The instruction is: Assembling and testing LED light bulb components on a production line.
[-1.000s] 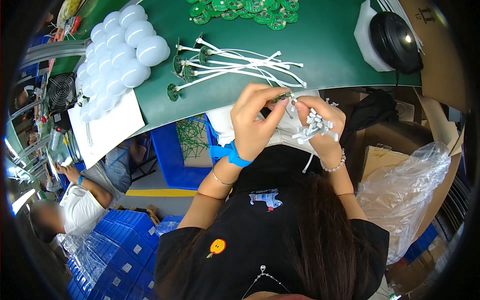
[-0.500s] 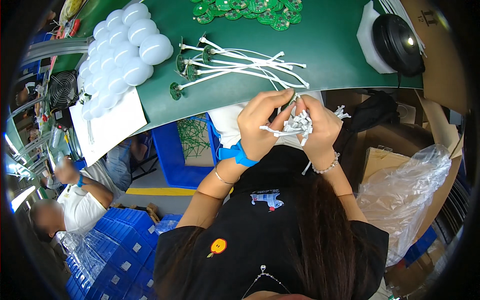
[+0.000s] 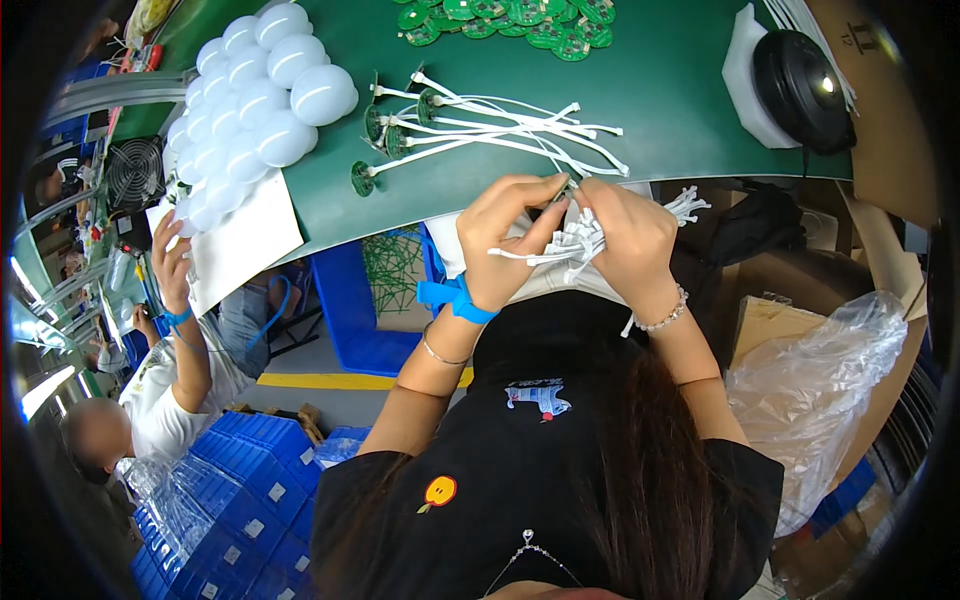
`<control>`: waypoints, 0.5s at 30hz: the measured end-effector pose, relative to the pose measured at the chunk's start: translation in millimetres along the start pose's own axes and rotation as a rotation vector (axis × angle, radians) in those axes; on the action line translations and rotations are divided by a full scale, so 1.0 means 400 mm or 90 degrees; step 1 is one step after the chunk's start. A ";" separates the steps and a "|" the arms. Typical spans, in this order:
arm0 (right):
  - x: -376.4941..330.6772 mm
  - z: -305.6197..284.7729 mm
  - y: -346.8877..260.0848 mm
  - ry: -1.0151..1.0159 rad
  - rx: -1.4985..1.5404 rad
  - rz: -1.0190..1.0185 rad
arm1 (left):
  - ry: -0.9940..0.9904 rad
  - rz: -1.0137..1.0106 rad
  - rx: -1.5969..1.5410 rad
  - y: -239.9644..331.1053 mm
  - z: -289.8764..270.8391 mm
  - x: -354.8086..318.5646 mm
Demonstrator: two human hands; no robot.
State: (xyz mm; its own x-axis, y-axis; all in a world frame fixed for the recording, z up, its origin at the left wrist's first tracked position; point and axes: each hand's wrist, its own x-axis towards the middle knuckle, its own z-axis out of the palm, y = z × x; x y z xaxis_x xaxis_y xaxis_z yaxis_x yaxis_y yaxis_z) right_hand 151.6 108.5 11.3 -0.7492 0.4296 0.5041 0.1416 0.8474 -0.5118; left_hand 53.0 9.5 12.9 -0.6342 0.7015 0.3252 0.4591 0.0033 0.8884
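Note:
At the near edge of the green table, both my hands meet fingertip to fingertip. My left hand (image 3: 505, 232) pinches a small round circuit board (image 3: 566, 188), seen almost edge-on and partly covered by the fingers. A bundle of white connector cables (image 3: 575, 243) is gripped in my right hand (image 3: 636, 232), its plugs sticking out on both sides of the fist. The right fingertips touch the board's edge; whether a plug sits in it is hidden. Just beyond lie several wired circuit boards (image 3: 362, 178), their white leads (image 3: 520, 125) crossing toward the right.
Loose green circuit boards (image 3: 500, 14) are heaped at the far edge. White domes (image 3: 285, 138) cluster at left beside a white sheet (image 3: 262, 225), where a co-worker's hand (image 3: 172, 262) reaches. A black round device (image 3: 800, 90) rests right. Below the table stands a blue bin (image 3: 345, 310).
My hands have shifted slightly left, the fingertips still together at the board. The co-worker's hand has risen toward the white domes and sheet. The whole view has moved a little.

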 end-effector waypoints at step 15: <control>0.023 0.030 -0.021 -0.043 0.071 -0.045 | -0.003 -0.059 -0.026 -0.005 -0.061 -0.010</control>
State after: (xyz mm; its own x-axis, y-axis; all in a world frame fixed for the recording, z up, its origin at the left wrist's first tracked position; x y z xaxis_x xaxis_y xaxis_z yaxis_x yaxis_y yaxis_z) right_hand 136.0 101.7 11.9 -0.7972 0.3446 0.4958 0.0170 0.8336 -0.5521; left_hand 39.4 -10.6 18.0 -0.6695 0.7032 0.2393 0.3732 0.0399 0.9269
